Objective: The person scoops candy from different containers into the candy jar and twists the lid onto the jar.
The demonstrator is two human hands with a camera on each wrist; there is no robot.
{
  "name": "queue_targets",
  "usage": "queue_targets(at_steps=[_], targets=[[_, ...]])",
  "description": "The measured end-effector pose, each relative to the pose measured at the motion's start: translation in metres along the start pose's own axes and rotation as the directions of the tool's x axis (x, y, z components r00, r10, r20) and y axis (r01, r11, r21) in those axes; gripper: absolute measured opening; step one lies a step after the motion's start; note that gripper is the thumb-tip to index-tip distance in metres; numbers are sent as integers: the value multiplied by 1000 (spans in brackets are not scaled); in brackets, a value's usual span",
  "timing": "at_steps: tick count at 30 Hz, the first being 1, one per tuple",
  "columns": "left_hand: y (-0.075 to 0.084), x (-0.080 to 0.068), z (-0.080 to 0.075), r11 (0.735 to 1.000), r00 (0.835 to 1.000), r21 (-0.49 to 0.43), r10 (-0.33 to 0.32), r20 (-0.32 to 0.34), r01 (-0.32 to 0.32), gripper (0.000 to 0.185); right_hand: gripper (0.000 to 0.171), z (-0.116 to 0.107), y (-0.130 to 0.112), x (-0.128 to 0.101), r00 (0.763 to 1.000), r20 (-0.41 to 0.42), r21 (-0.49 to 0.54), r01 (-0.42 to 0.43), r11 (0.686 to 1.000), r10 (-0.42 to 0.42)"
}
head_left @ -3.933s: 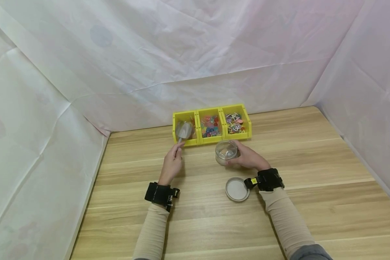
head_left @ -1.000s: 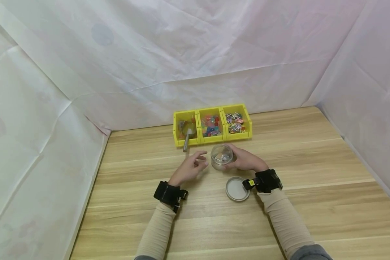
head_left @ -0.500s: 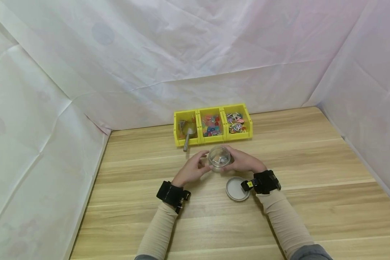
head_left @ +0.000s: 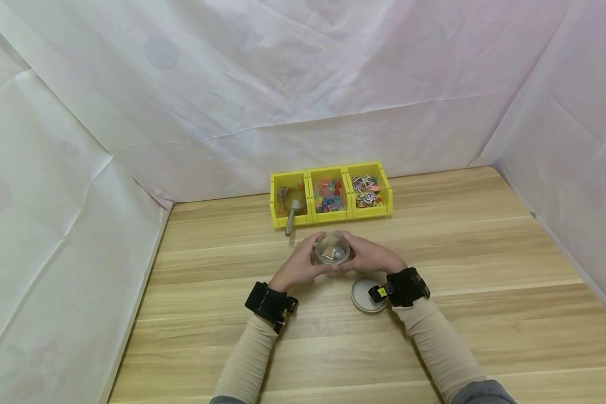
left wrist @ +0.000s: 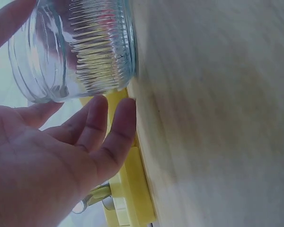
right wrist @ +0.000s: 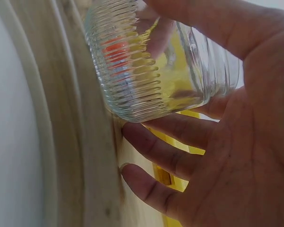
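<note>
Cupping a small clear ribbed jar (head_left: 332,250) between them, both hands meet at the middle of the worktop (head_left: 485,247). The right hand (head_left: 371,259) wraps the jar, thumb over one side and fingers (right wrist: 170,153) curled beneath and behind it, a real grip. The left hand (head_left: 299,264) comes in from the other side with its fingers (left wrist: 102,127) nearly straight; from the left wrist view they lie just beside the glass, and I cannot tell whether they touch it. The jar stands open-mouthed, with a few small pieces showing at its bottom in the head view. Its round lid (head_left: 365,294) lies flat on the worktop just beside the right wrist, partly under the wristband. Farther back, three joined yellow bins (head_left: 330,193) hold small coloured items, and a metal scoop (head_left: 290,210) rests in the leftmost bin with its handle over the front edge.

By my reading, filling is paused or done and the jar is being steadied. Closing it would call for one hand to take a firm hold while the other reaches the lid, centres it over the mouth and turns it.
</note>
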State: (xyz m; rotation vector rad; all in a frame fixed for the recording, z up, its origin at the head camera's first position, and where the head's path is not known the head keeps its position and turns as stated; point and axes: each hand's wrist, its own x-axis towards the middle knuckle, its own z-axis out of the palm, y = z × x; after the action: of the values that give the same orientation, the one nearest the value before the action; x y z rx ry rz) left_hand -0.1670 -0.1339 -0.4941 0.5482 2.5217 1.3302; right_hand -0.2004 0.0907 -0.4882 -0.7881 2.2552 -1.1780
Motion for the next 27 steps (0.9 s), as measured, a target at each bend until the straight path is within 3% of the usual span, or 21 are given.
queue_targets(at_steps=[5, 12, 27], targets=[[1, -1, 0, 999, 999, 23, -36, -4, 36, 94, 91, 4, -2, 1, 1000, 19, -20, 21, 1000, -21], [0, -1, 1, 998, 1000, -59, -3, 24, 4, 87, 94, 4, -5, 0, 1000, 24, -17, 15, 1000, -15], [-3, 0, 2, 999, 999, -48, -10, 30, 12, 85, 92, -1, -5, -4, 999, 31, -29, 13, 1000, -12]])
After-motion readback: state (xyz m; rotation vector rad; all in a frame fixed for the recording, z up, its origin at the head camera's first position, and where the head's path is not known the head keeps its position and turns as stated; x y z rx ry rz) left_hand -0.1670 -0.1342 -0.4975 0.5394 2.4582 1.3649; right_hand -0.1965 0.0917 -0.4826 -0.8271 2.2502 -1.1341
